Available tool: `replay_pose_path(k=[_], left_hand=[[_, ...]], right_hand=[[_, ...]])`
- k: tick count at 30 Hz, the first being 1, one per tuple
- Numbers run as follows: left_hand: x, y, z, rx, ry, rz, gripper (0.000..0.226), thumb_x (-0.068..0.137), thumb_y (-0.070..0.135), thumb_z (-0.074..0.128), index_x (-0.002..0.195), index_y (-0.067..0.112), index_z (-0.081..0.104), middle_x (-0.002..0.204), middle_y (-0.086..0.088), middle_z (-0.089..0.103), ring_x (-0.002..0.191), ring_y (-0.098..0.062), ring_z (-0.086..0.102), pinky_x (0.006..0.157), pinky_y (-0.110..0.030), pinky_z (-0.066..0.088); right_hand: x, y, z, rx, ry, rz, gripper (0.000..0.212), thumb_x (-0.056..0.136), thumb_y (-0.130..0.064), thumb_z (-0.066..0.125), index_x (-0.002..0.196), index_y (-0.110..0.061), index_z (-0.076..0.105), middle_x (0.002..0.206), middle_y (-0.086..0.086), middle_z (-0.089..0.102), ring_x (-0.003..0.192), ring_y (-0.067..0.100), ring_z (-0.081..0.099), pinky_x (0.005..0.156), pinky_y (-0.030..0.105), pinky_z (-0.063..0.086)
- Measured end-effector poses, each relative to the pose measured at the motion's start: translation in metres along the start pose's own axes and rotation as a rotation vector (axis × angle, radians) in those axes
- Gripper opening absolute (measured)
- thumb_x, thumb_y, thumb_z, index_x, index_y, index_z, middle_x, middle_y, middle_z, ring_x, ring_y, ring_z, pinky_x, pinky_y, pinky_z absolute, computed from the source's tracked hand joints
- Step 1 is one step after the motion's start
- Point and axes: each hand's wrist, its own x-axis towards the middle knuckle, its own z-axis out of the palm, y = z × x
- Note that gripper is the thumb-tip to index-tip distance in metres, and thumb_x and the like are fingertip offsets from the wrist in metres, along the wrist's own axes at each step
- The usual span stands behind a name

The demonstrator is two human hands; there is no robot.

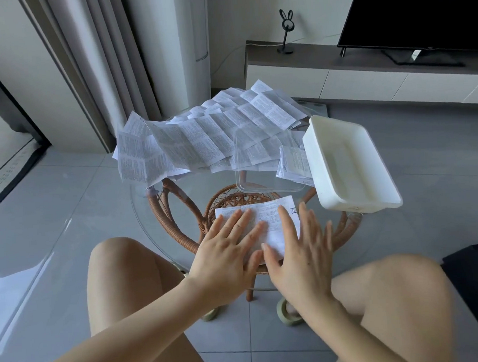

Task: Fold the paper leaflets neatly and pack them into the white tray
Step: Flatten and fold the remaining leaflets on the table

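- The left hand (225, 253) lies flat on the folded leaflet (264, 215). Its fingers are straight and spread wide, and it presses down on the paper's left half, gripping nothing.
- The right hand (297, 258) is likewise flat and wide, with its fingers straight. The index finger and thumb rest on the right part of the sheet, while the outer fingers reach past its right edge. The two thumbs sit just beside each other at the near edge of the paper.
- The folded leaflet rests on the near part of the round glass bench (221, 187), directly in front of the person. Small print and a short blue mark show at its far right corner.
- The white tray (350, 164) stands at the right side of the bench, beyond the right hand and apart from it. Its inside is bare, and its near corner juts over the bench's rim.
- A clear lid (271, 190) lies flat just left of the tray, between the pressed leaflet and the paper heap.
- A small stack of folded leaflets (295, 164) sits against the tray's left wall, by the lid's right edge.
- A loose pile of unfolded leaflets (202, 138) covers the far half of the bench — long creased sheets, some drooping over the left rim.
- The rattan base (162, 212) shows through the glass.
- Both bare knees frame the bench from below, above a grey tiled floor.
- Behind stand a curtain (101, 49), a low cabinet (365, 77) with a dark television (417, 13) on it, and a black rabbit-eared ornament (286, 26).
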Motion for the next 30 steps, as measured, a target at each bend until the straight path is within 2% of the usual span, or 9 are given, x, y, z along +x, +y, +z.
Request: replay_pose_path(k=[8, 14, 19, 23, 24, 27, 30], left_hand=[[0.0, 0.0, -0.002, 0.041, -0.057, 0.003, 0.053, 0.099, 0.046, 0.026, 0.147, 0.024, 0.037, 0.152, -0.008, 0.034, 0.142, -0.024, 0.026, 0.112, -0.043, 0.013], [0.003, 0.002, -0.002, 0.049, -0.078, 0.011, 0.055, 0.1, 0.046, 0.021, 0.146, 0.023, 0.04, 0.15, -0.01, 0.036, 0.141, -0.024, 0.029, 0.11, -0.043, 0.016], [0.002, 0.001, -0.006, 0.003, -0.132, 0.004, 0.06, 0.097, 0.051, 0.008, 0.151, 0.028, 0.021, 0.157, -0.007, 0.018, 0.146, -0.022, 0.009, 0.12, -0.049, 0.008], [0.0, -0.001, -0.014, 0.083, -0.167, 0.008, 0.057, 0.1, 0.051, 0.009, 0.147, 0.028, 0.033, 0.15, -0.012, 0.037, 0.141, -0.028, 0.03, 0.113, -0.053, 0.009], [-0.003, -0.002, -0.018, 0.092, -0.184, 0.01, 0.058, 0.099, 0.052, 0.002, 0.148, 0.031, 0.025, 0.153, -0.012, 0.032, 0.143, -0.027, 0.025, 0.114, -0.053, 0.004], [-0.01, -0.011, -0.021, 0.087, -0.205, 0.006, 0.065, 0.08, 0.058, -0.028, 0.143, 0.042, -0.017, 0.156, 0.0, -0.014, 0.143, -0.018, -0.017, 0.115, -0.052, -0.015], [-0.018, -0.018, -0.027, 0.053, -0.237, 0.002, 0.074, 0.069, 0.06, -0.042, 0.139, 0.047, -0.024, 0.155, 0.005, -0.02, 0.143, -0.018, -0.022, 0.112, -0.051, -0.023]], right_hand=[[-0.011, 0.04, 0.001, 0.051, 0.029, 0.09, 0.058, 0.085, -0.047, 0.043, 0.133, -0.015, 0.047, 0.129, 0.021, 0.055, 0.119, 0.039, 0.052, 0.095, 0.061, 0.04], [-0.018, 0.052, 0.002, 0.178, 0.096, 0.09, 0.049, 0.088, -0.039, 0.044, 0.134, -0.023, 0.047, 0.135, 0.017, 0.051, 0.123, 0.037, 0.049, 0.102, 0.056, 0.036], [-0.016, 0.055, 0.0, 0.181, 0.065, 0.1, 0.048, 0.083, -0.025, 0.056, 0.131, -0.023, 0.056, 0.132, 0.019, 0.055, 0.119, 0.04, 0.053, 0.102, 0.056, 0.036], [-0.013, 0.056, -0.003, 0.197, 0.036, 0.107, 0.047, 0.084, -0.021, 0.065, 0.131, -0.025, 0.057, 0.133, 0.021, 0.054, 0.121, 0.039, 0.052, 0.102, 0.057, 0.035], [-0.015, 0.055, -0.004, 0.196, 0.033, 0.108, 0.049, 0.084, -0.018, 0.068, 0.131, -0.025, 0.057, 0.133, 0.022, 0.053, 0.122, 0.039, 0.052, 0.102, 0.057, 0.035], [-0.014, 0.051, -0.006, 0.182, 0.008, 0.103, 0.052, 0.084, -0.016, 0.07, 0.132, -0.025, 0.056, 0.135, 0.023, 0.051, 0.124, 0.04, 0.049, 0.104, 0.056, 0.033], [-0.011, 0.051, -0.009, 0.178, -0.019, 0.107, 0.053, 0.085, -0.019, 0.068, 0.136, -0.026, 0.052, 0.137, 0.022, 0.05, 0.126, 0.04, 0.047, 0.106, 0.054, 0.03]])
